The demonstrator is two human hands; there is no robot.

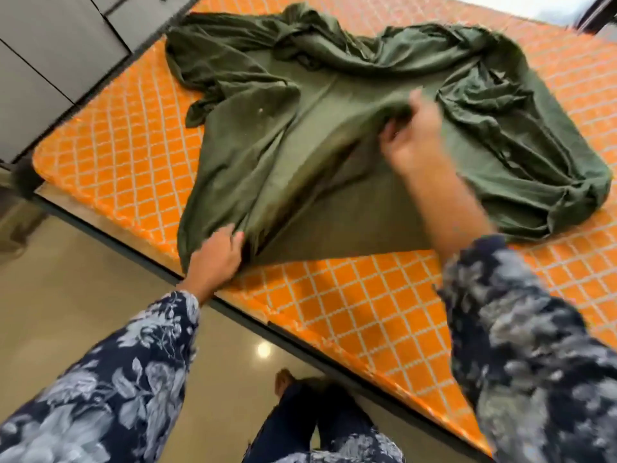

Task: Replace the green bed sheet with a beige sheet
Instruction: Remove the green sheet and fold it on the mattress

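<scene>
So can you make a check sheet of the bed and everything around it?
Surface: orange mattress with white diamond pattern, mostly bare.
Job's things: green sheet pulled off, bunched in a heap on the mattress; no beige sheet seen.
Clutter: nothing seen.
Grips: left hand grips the sheet's near edge; right hand grips a fold at mid-heap, blurred.
Cables: nothing seen.
Surroundings: shiny floor, grey cabinets at far left.

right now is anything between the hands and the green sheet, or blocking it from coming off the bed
Nothing visible. The left hand grips the green sheet at the mattress edge; the right hand grabs a fold mid-sheet. The sheet lies loose and bunched on the bare mattress, with nothing on it.
</scene>
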